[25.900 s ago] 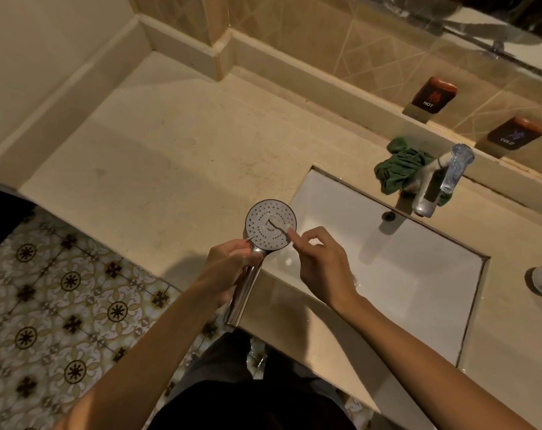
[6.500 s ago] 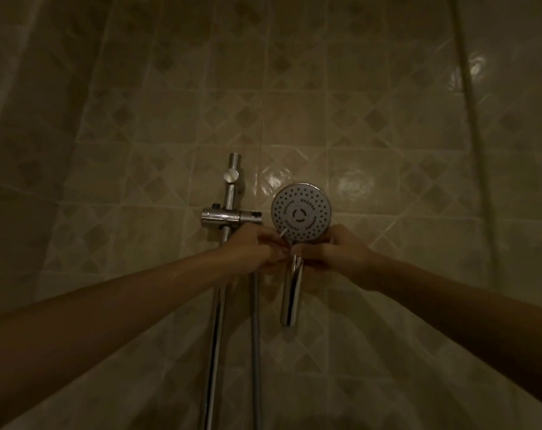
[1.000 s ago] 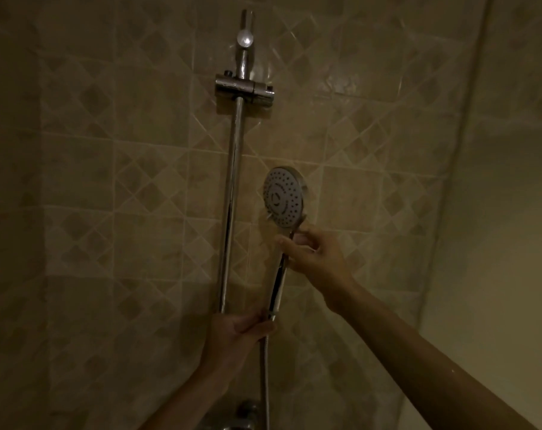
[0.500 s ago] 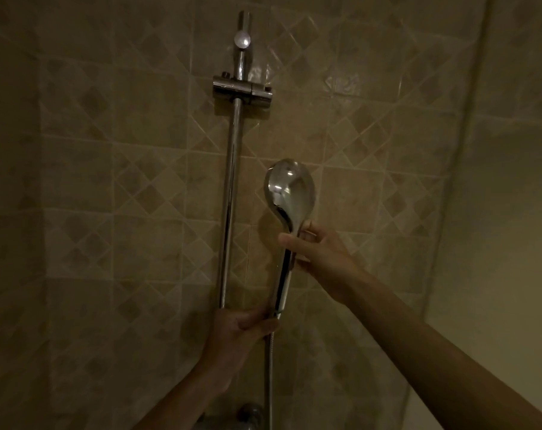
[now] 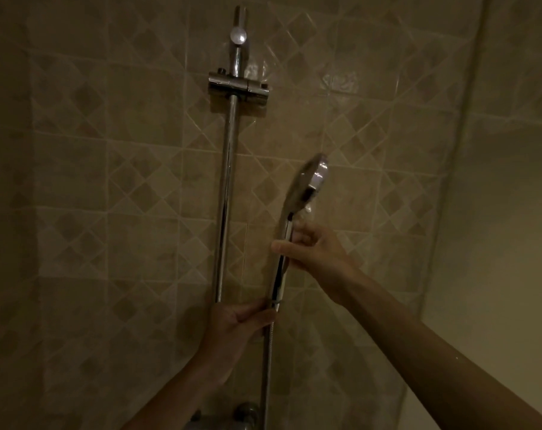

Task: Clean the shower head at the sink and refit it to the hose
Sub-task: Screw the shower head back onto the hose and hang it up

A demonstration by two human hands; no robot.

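The chrome shower head (image 5: 307,187) stands upright in front of the tiled wall, turned edge-on so its spray face points right and is mostly hidden. My right hand (image 5: 313,252) grips the upper part of its handle. My left hand (image 5: 235,324) pinches the joint where the handle's lower end meets the metal hose (image 5: 265,373). The hose hangs straight down from that joint and leaves the view at the bottom.
A vertical chrome slide rail (image 5: 228,187) runs up the wall just left of the shower head, with an empty holder bracket (image 5: 238,86) near its top. Part of a mixer valve (image 5: 246,412) shows at the bottom. A plain wall (image 5: 496,212) closes in at the right.
The shower head has kept rotating about its handle: spray face towards me a second ago, chrome back half a second ago, edge-on now. Both hands stay at their grips.
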